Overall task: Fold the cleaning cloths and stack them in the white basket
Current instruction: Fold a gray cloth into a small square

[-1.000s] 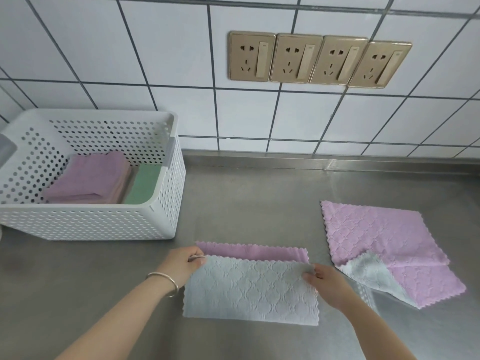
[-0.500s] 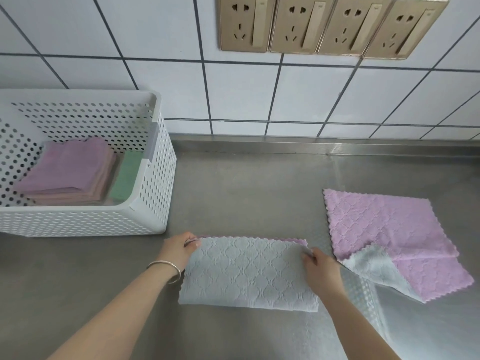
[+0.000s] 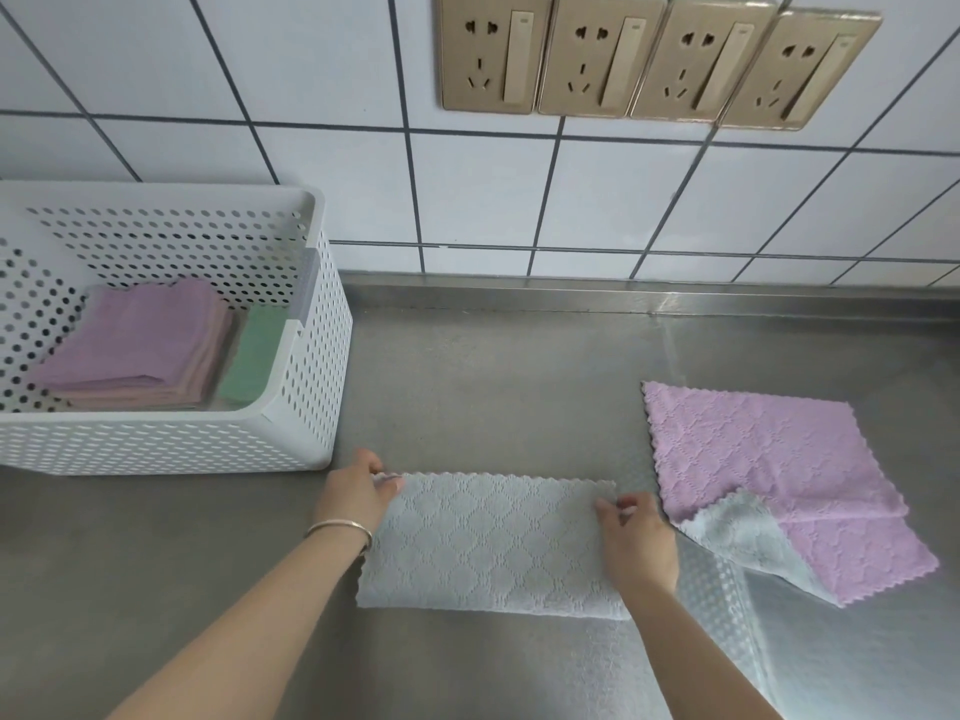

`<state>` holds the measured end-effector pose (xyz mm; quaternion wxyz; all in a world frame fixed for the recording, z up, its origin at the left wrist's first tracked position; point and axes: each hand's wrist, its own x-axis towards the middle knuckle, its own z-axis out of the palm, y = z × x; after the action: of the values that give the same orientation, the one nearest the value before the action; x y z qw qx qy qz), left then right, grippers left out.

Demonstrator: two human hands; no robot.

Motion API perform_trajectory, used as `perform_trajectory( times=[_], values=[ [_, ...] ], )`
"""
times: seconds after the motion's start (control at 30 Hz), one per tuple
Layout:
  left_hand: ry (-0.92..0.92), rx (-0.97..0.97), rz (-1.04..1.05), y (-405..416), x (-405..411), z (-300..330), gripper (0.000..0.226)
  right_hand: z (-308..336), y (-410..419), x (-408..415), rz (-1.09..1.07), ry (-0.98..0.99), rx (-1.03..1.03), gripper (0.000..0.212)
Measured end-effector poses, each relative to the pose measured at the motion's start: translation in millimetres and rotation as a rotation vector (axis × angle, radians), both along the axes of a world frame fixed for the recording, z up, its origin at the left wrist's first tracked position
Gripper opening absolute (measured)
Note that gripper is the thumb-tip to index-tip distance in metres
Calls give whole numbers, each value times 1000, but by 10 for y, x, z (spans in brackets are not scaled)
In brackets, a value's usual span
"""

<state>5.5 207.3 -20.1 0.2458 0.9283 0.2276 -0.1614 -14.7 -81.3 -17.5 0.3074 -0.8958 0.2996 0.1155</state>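
Observation:
A cleaning cloth point(image 3: 488, 545) lies folded in half on the steel counter, grey side up. My left hand point(image 3: 358, 493) pinches its far left corner. At the far right corner my right hand point(image 3: 636, 537) pinches the edge. A second cloth point(image 3: 769, 459), pink with one grey corner turned up, lies unfolded to the right. The white perforated basket point(image 3: 306, 407) stands at the left and holds a stack of folded purple and pink cloths point(image 3: 140, 345) beside a green one point(image 3: 254, 356).
The steel counter point(image 3: 498, 381) runs back to a white tiled wall. Several gold wall sockets point(image 3: 649, 59) sit high on the tiles. The counter's raised back lip point(image 3: 571, 293) runs along the wall.
Both hands have carried the near edge of the cloth over to the far edge, so the pink strip is now covered. The view has tilted down and closer.

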Motion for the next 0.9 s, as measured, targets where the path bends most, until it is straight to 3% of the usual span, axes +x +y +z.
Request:
perform_trajectory(
  times=[0.13,0.23,0.3,0.5,0.67,0.8,0.9],
  values=[
    [-332,255,-333,-196,-288,-33,34,21,-23,-94,-17,37,-53,35],
    [-270,258,-658,-516,-528,-102,51,14,-35,-216,49,130,-116,40],
    [-194,284,-770,-706,-639,-180,59,38,-15,-285,95,179,-146,41],
    [-56,299,-756,-822,-736,-328,71,109,35,-418,262,324,-238,53],
    [34,243,-774,-863,-708,-251,76,212,47,-501,173,359,-49,43],
    [35,221,-753,-927,-620,-89,75,263,150,-588,93,137,80,22],
    [-64,-63,-599,-1031,-530,166,61,344,339,-658,145,-109,67,22]
  ],
)
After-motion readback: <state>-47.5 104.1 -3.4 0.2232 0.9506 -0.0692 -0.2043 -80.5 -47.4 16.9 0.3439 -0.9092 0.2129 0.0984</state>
